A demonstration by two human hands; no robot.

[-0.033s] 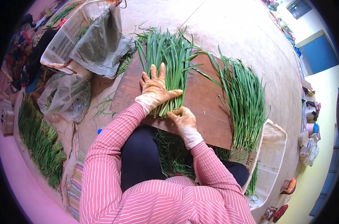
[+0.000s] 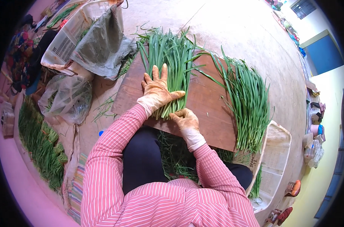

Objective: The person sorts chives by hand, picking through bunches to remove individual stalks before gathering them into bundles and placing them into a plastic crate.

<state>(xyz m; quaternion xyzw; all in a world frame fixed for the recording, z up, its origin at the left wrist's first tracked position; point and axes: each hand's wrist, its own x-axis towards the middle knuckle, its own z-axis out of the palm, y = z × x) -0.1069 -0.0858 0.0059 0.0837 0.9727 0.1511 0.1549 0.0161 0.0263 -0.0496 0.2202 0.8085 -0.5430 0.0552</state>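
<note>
A thick bunch of green garlic chives (image 2: pixel 170 53) lies on a brown wooden board (image 2: pixel 208 100) across my lap, its pale stalk ends toward me. My left hand (image 2: pixel 157 90), in a stained cream glove, rests flat on the lower stalks with fingers and thumb spread. At the near end of that bunch, my right hand (image 2: pixel 186 120), gloved alike, has its fingers bent and pinched together at the stalk ends; its fingertips are partly hidden. A second, loose pile of garlic chives (image 2: pixel 249 102) covers the board's right side, apart from both hands.
At the upper left stands a white plastic crate (image 2: pixel 60 47) draped with a grey sack (image 2: pixel 100 45). Below it sits a clear plastic bag (image 2: pixel 68 98). Tied green bundles (image 2: pixel 43 143) line the left wall. Another white crate (image 2: pixel 280 151) is by my right knee.
</note>
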